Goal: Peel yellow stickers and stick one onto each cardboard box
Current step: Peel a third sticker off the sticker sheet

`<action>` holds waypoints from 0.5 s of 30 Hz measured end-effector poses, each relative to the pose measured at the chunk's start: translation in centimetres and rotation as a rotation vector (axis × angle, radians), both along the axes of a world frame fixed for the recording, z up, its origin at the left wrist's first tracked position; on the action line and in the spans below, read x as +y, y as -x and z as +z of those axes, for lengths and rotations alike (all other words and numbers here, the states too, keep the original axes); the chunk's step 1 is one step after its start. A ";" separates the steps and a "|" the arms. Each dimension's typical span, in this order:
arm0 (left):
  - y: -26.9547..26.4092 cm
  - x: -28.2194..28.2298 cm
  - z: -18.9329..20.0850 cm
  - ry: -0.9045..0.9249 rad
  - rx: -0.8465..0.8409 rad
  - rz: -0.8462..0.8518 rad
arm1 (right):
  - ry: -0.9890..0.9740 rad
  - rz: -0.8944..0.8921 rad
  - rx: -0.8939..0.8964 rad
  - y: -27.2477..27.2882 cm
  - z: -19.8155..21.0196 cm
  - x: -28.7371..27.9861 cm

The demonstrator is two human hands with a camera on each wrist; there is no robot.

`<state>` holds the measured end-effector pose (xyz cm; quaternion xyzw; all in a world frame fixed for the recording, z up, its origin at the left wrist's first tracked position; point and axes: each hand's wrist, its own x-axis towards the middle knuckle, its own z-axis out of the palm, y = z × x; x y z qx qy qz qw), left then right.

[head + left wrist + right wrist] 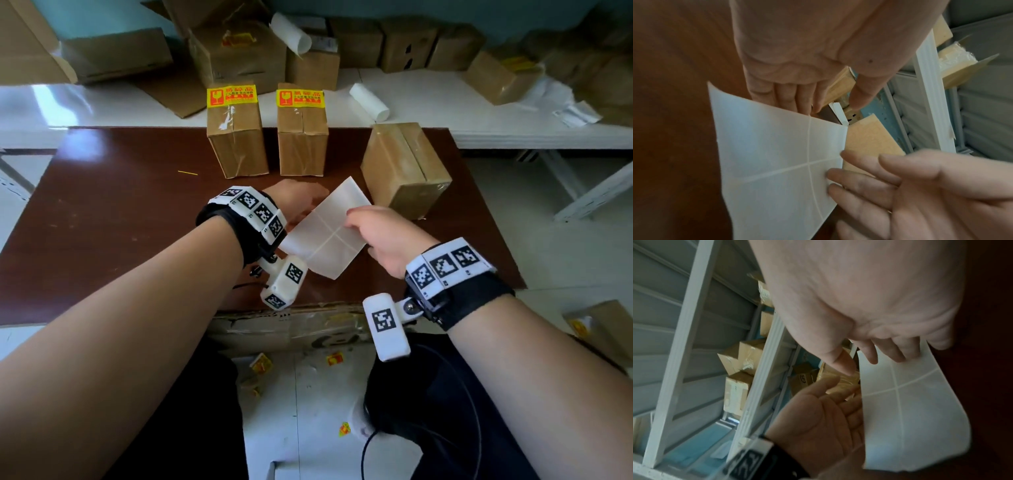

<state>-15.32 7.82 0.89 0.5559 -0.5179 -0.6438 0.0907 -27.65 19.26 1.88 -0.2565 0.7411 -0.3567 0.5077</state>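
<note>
Two cardboard boxes [236, 137] [301, 137] stand at the back of the brown table [120, 205], each with a yellow sticker [232, 96] [300, 98] on top. A third box [404, 168] at the right has a bare top. Between my hands, above the table's middle, is a white sticker sheet [329, 233] [766, 154] [910, 402], its plain back with cross lines facing me. My left hand [298, 202] has straight fingers [789, 95] under the sheet, thumb clear of it. My right hand [373, 229] lays its fingers [890, 353] on the sheet's right edge, thumb apart.
A white bench [445, 102] behind the table carries several more boxes and two white paper rolls [370, 102] [291, 32]. Flat cardboard [291, 325] lies along the table's near edge. Sticker scraps [262, 363] litter the floor. A white frame [582, 192] stands at the right.
</note>
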 end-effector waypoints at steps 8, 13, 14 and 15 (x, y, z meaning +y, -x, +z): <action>0.1 -0.8 -1.1 0.189 -0.132 -0.197 | 0.040 0.071 0.103 -1.0 -0.4 -0.4; 0.3 -1.1 -1.9 0.218 -0.066 -0.196 | 0.062 0.048 0.133 -0.8 0.2 -0.8; 0.5 -1.1 -2.0 0.222 -0.036 -0.199 | 0.063 0.038 0.129 -0.9 0.3 -0.9; 0.7 -1.1 -2.0 0.229 -0.006 -0.205 | 0.066 0.026 0.121 -0.9 0.3 -0.9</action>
